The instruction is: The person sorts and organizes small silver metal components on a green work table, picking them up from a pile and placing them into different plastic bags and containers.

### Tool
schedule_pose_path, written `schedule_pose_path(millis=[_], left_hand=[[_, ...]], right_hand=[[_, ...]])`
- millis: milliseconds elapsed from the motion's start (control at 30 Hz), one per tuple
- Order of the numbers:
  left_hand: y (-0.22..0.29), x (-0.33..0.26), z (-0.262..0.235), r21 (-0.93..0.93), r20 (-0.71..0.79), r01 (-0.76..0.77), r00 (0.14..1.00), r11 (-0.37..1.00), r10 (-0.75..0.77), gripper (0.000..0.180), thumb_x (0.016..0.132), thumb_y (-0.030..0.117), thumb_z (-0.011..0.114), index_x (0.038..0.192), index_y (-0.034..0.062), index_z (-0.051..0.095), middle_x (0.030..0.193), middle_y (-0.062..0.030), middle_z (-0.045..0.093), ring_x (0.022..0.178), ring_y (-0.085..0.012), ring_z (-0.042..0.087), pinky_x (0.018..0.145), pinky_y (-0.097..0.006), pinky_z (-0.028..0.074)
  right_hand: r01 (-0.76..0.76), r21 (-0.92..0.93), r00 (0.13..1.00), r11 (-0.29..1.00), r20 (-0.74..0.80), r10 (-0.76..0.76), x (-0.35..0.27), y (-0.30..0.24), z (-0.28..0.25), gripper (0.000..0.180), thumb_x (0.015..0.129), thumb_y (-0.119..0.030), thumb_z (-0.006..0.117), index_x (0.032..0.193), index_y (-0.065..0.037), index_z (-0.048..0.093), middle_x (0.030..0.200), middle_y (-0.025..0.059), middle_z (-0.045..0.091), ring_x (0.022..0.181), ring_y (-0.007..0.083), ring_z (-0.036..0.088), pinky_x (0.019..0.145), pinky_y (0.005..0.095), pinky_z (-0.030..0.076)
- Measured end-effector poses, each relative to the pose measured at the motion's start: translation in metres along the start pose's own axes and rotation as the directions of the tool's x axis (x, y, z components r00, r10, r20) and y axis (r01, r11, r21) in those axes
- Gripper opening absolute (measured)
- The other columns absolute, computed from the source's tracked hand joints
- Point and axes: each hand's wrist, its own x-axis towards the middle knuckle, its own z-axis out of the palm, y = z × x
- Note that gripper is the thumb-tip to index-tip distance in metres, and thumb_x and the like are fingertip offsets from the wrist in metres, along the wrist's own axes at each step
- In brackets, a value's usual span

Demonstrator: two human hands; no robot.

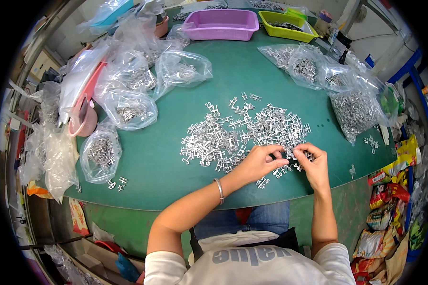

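Note:
Two adjoining heaps of small silvery metal pieces lie on the green tabletop, a left heap (209, 140) and a right heap (276, 124). At the near edge of the right heap my left hand (259, 162) is closed, thumb and forefinger drawn together. Close beside it, my right hand (314, 166) is also closed in a pinch, its fingertips almost meeting the left ones. What lies between the fingers is too small and covered to make out. A few metal pieces (262, 182) sit just below my left hand.
Clear plastic bags of metal parts line the left side (131, 111) and the right side (354, 111). A purple basin (222, 24) and a yellow-green basin (287, 26) stand at the far edge. A pink scoop-like container (84, 121) is at left. Colourful packets (383, 209) hang at right.

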Motion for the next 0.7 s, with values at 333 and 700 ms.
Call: schedule_pose_path(millis=[333, 700], left_hand=[[-0.012, 0.002, 0.002, -0.367, -0.066, -0.010, 0.998, 0.930, -0.016, 0.013, 0.086, 0.005, 0.057, 0.095, -0.0048, 0.057, 0.081, -0.0043, 0.061, 0.073, -0.0057, 0.059, 0.061, -0.018, 0.046], [-0.010, 0.000, -0.001, -0.227, -0.014, 0.003, 1.000, 0.974, -0.006, 0.012, 0.085, 0.005, 0.058, 0.092, -0.0041, 0.056, 0.076, -0.0017, 0.056, 0.067, -0.0045, 0.055, 0.057, -0.019, 0.044]], right_hand=[[0.167, 0.059, 0.985, 0.984, -0.043, -0.165, 0.001, 0.002, 0.016, 0.016, 0.078, -0.002, 0.065, 0.093, 0.002, 0.064, 0.071, -0.0016, 0.051, 0.064, 0.0060, 0.046, 0.056, 0.0190, 0.037], [-0.342, 0.423, 0.933, 0.839, 0.255, 0.252, 0.009, 0.006, 0.008, 0.021, 0.089, -0.019, 0.056, 0.096, -0.001, 0.062, 0.065, -0.0010, 0.052, 0.049, 0.0031, 0.043, 0.038, 0.0167, 0.029]])
